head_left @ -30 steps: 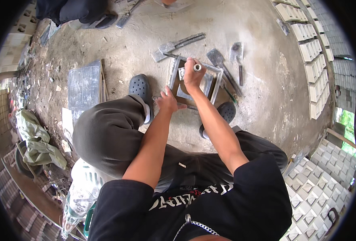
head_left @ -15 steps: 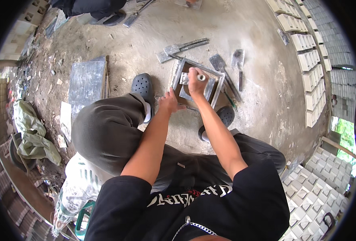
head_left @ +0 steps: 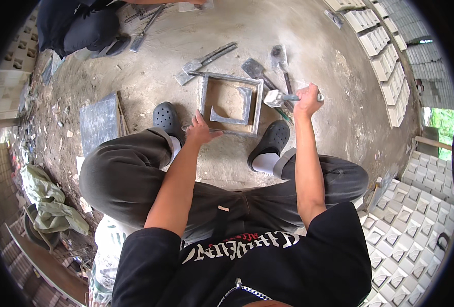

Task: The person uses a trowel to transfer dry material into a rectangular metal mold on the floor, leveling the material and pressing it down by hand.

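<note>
A square grey metal mould frame lies on the concrete floor between my two black clogs, with an angled metal insert inside it. My left hand rests on the frame's near left corner, fingers spread. My right hand is raised to the right of the frame and grips the handle of a small hammer, whose pale head points toward the frame's right side.
Trowels and flat metal tools lie beyond the frame. A dark slab lies to the left. Cast patterned blocks are stacked at the right, white ones at lower right. Another person's legs are at top left.
My right hand has lifted off the frame and moved right, now holding the hammer beside it. My left hand stays at the frame's near corner. The view has shifted a little.
</note>
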`<state>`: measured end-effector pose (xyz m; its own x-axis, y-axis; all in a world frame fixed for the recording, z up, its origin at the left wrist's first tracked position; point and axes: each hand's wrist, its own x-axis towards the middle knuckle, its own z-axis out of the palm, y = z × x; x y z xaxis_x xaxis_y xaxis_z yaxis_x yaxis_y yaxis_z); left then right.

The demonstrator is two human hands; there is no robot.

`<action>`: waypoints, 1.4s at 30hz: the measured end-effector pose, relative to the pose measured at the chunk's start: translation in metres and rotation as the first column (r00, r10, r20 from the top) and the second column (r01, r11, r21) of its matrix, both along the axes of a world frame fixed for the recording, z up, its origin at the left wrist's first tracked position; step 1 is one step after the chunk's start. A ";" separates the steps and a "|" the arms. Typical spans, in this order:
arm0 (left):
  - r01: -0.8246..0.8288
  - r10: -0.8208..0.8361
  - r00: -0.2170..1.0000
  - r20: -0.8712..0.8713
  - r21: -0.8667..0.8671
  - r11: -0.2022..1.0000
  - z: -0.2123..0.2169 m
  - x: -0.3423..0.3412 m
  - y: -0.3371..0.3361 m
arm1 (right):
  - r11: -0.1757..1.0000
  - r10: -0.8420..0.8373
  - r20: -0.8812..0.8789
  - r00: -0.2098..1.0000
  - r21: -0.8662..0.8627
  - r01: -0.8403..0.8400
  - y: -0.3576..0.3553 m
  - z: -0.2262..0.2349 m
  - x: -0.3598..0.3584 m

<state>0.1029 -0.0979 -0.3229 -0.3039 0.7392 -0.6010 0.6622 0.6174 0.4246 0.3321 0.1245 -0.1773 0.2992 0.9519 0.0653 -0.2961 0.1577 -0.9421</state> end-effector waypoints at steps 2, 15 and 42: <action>0.011 0.003 0.992 -0.128 0.114 0.993 -0.001 0.006 -0.005 | 0.978 -0.208 0.105 0.972 0.000 0.210 0.010 -0.020 0.030; 0.629 -0.468 0.746 -0.473 0.271 0.729 0.031 0.048 0.049 | 0.795 -0.522 0.233 0.820 -0.214 0.567 -0.042 -0.124 0.165; 0.573 -0.533 0.818 -0.217 0.388 0.722 0.031 0.045 0.049 | 0.673 0.586 0.800 0.132 -0.571 0.470 0.013 0.029 0.099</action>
